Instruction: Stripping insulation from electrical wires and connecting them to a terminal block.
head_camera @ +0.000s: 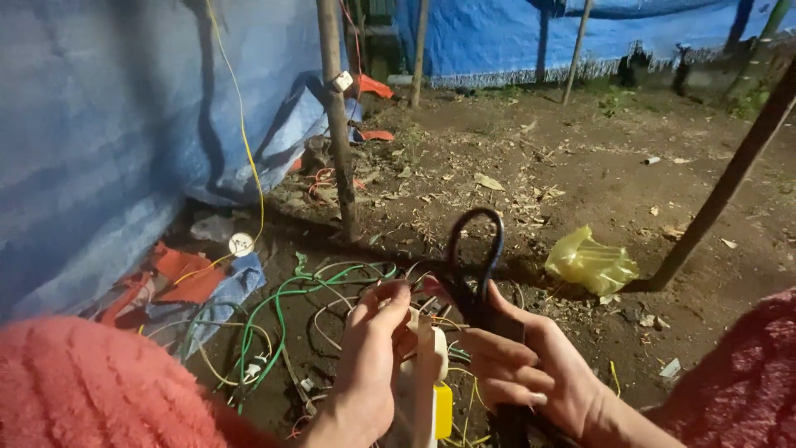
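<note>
Nearest the camera: pink fuzzy sleeves (91, 382) at both lower corners. Just beyond them, left hand (373, 357) pinches thin wire ends at the top of a white socket block (424, 365), which has a yellow part low on its side. Right hand (531, 373) is clenched round black scissors (479, 274), just right of the block, one handle loop sticking up, blades hidden from view.

Handling, my read: block is light rigid plastic, so hold it by the body, not by the wires. Wires are thin, springy and likely to slip; pinch them close to the block. Scissors are stiff metal; grip at the loops.

Left of the block: a tangle of green and white wire (282, 307) on the dirt floor (580, 158). Right of it, a crumpled yellow bag (590, 264). Beyond it, a wooden pole (338, 124) and blue tarp (108, 141).
</note>
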